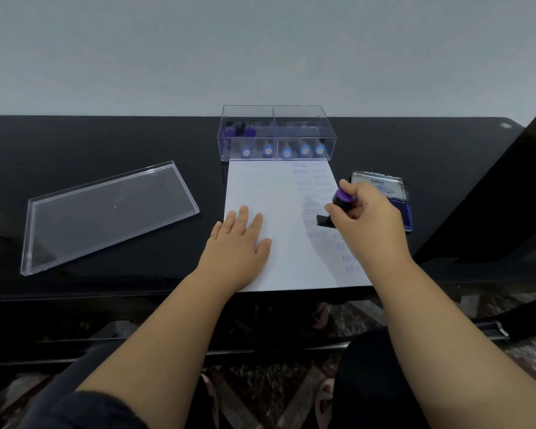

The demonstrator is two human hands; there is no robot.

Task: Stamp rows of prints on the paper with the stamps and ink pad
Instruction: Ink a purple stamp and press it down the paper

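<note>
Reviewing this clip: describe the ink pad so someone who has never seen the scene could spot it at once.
Start at the white paper in the middle of the black table. Just off its right edge, behind the right hand, sits the ink pad. It is the only hinged case there, its lid raised to show a label, unlike the clear box of stamps.

Black table (106, 144) — on it paper (270, 193), clear stamp box (276, 134), loose clear lid (106, 212), open ink pad (396, 193).
</note>
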